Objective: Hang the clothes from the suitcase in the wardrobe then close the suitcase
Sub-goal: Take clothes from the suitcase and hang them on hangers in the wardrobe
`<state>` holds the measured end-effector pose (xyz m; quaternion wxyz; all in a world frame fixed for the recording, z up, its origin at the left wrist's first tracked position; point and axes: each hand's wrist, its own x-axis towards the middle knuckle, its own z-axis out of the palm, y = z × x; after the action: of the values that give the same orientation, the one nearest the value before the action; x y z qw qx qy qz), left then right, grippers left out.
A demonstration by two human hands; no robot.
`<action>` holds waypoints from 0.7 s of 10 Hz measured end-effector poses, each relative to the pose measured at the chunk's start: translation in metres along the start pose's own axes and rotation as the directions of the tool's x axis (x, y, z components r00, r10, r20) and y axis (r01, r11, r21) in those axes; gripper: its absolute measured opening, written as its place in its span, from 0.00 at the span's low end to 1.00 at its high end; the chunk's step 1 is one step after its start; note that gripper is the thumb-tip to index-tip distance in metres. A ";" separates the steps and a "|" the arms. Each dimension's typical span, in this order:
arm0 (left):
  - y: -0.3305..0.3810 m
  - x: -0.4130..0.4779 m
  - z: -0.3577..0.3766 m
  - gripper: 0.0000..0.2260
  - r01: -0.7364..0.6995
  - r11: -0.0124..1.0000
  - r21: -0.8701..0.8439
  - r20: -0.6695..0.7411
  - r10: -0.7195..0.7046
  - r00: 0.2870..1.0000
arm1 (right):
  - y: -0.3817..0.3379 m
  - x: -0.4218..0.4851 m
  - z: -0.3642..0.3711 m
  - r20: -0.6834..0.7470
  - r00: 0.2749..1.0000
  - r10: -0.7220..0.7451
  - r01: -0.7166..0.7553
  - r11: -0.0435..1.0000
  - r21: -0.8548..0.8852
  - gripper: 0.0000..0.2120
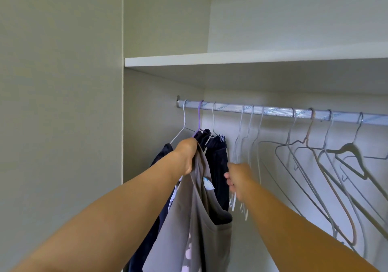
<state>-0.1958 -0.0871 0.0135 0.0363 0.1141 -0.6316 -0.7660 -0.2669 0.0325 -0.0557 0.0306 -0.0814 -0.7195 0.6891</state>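
A metal rail [273,111] runs across the wardrobe under a white shelf [231,58]. My left hand [186,154] grips the top of a grey garment [195,219] that hangs down from a purple hanger [199,118] hooked on the rail. Dark navy clothes [218,166] hang just behind and right of it. My right hand [238,180] grips the lower part of a bunch of thin white wire hangers [249,137] on the rail. The suitcase is out of view.
Several empty grey and beige hangers [327,166] hang along the rail's right half, tilted to the right. The wardrobe's left side panel [63,103] stands close beside my left arm. The top of the shelf shows nothing on it.
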 end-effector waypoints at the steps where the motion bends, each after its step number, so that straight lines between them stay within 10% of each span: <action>1: -0.004 0.003 -0.002 0.16 0.003 1.000 -0.025 0.000 -0.003 1.000 | -0.002 0.005 0.001 -0.024 1.000 -0.021 0.021 1.000 0.019 0.16; 5: -0.012 -0.009 -0.001 0.12 -0.004 1.000 0.023 -0.115 0.006 0.993 | 0.006 -0.035 -0.022 -0.037 0.980 -0.198 0.198 0.980 -0.007 0.10; 7: -0.033 -0.044 -0.003 0.17 -0.197 0.963 0.184 -0.175 0.230 0.957 | 0.019 -0.092 -0.048 -0.072 0.960 -0.269 0.269 0.963 -0.008 0.03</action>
<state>-0.1500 -0.0746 -0.0134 0.1712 0.1220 -0.6947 -0.6879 -0.1673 0.0663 -0.0664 0.1501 -0.0076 -0.7216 0.6758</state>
